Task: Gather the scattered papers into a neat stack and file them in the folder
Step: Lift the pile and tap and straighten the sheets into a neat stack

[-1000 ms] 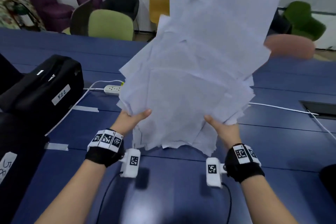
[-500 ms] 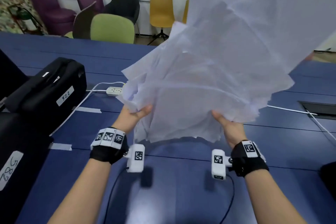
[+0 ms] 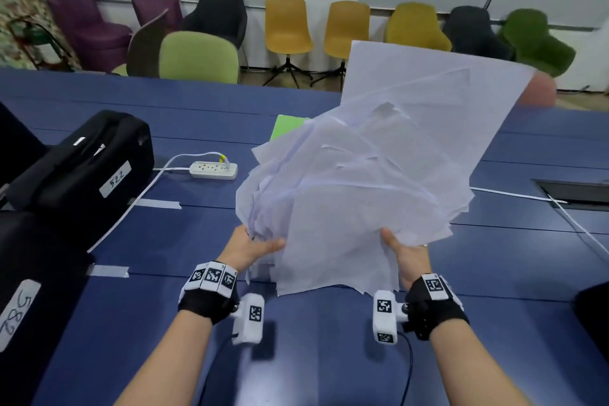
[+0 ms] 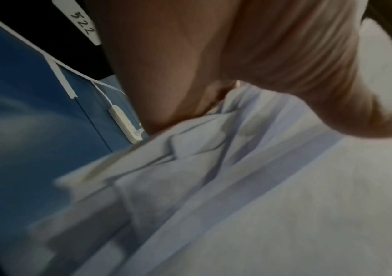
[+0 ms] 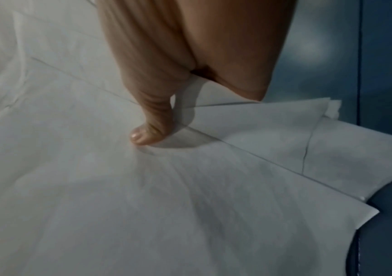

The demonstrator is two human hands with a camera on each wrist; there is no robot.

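Observation:
A ragged bundle of white papers [image 3: 362, 188] is held tilted above the blue table [image 3: 313, 356], its sheets fanned out and misaligned. My left hand [image 3: 253, 245] grips the bundle's lower left edge, thumb lying across the front. My right hand [image 3: 400, 249] pinches the lower right side, thumb on top of the sheets [image 5: 143, 168], fingers hidden beneath. The left wrist view shows the crumpled paper layers [image 4: 214, 186] under my palm. A corner of the green folder [image 3: 285, 127] peeks out on the table behind the papers; the rest of it is hidden.
Two black cases [image 3: 82, 161] with numbered labels stand at the left. A white power strip [image 3: 213, 170] with its cable lies mid-table. A recessed cable port [image 3: 576, 193] sits at the right. Several chairs [image 3: 290, 26] line the far wall.
The bundle has dropped lower and tilted away from my face, uncovering the chairs and the folder's green corner. Both hands keep their grip.

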